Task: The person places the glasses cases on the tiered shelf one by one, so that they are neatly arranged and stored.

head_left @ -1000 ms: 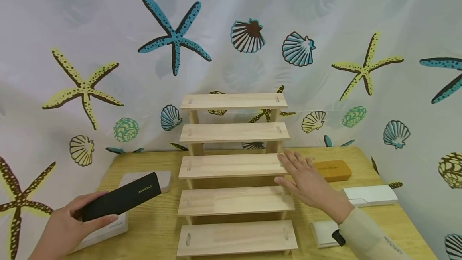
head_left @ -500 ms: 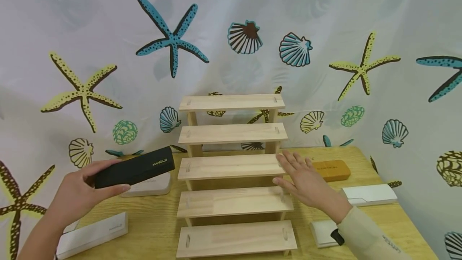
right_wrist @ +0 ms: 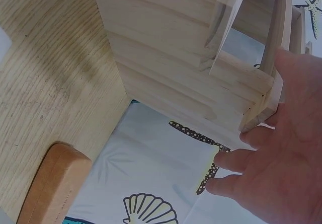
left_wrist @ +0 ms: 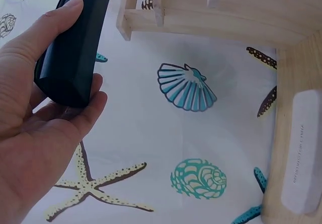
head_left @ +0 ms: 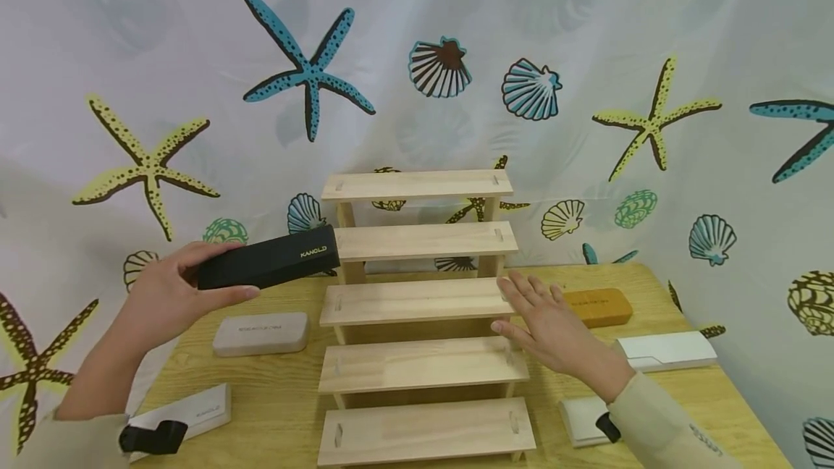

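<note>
My left hand (head_left: 171, 294) grips one end of a black glasses case (head_left: 270, 260), thumb on one side and fingers on the other. The word KANOLD shows on its far end. It is raised off the table, and that end overlaps the left edge of the second shelf from the top of a stepped wooden rack (head_left: 417, 300). In the left wrist view, the case (left_wrist: 75, 48) lies between thumb and fingers, its near end showing. My right hand (head_left: 554, 324) rests with fairly straight fingers at the right end of the rack's middle shelf. In the right wrist view its fingertips (right_wrist: 257, 136) are at the shelf edge.
On the wooden table (head_left: 274, 396), a light grey case (head_left: 260, 334) and a white KANOLD case (head_left: 195, 411) lie left of the rack. An orange-brown case (head_left: 598, 307) and two white ones, one a flap case (head_left: 667, 352), lie right. A patterned curtain (head_left: 417, 129) hangs behind.
My left hand has lifted the black glasses case up and to the right, from over the left-side cases to beside the rack's upper shelves. My right hand has stayed at the middle shelf.
</note>
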The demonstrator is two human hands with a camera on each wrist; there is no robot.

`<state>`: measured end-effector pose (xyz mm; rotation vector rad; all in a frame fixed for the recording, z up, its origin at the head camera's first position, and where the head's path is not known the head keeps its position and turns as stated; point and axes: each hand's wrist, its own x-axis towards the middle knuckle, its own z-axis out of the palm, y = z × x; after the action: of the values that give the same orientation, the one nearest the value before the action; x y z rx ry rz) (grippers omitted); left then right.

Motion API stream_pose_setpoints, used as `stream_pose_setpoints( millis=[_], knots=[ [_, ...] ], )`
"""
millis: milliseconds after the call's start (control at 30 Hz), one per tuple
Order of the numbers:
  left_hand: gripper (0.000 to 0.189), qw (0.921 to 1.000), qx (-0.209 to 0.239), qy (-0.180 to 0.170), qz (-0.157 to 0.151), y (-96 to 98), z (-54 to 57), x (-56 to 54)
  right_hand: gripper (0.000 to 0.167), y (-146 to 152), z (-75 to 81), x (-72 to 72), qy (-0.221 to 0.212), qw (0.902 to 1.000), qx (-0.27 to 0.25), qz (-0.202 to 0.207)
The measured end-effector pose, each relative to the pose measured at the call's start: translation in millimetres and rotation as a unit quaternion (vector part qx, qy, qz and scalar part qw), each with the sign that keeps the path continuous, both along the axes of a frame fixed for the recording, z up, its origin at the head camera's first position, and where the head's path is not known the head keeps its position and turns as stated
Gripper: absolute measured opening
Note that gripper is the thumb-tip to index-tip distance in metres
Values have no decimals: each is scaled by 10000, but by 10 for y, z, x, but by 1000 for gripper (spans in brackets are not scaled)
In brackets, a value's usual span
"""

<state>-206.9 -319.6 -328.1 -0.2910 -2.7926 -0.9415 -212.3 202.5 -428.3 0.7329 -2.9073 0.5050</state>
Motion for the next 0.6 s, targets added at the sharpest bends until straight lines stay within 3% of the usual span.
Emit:
stream_pose_setpoints(
  millis=[600],
  knots=[
    [64,9964,481,253,-649,495,224,-377,79,-5,-25,-14,22,10000,36,-14]
  ],
)
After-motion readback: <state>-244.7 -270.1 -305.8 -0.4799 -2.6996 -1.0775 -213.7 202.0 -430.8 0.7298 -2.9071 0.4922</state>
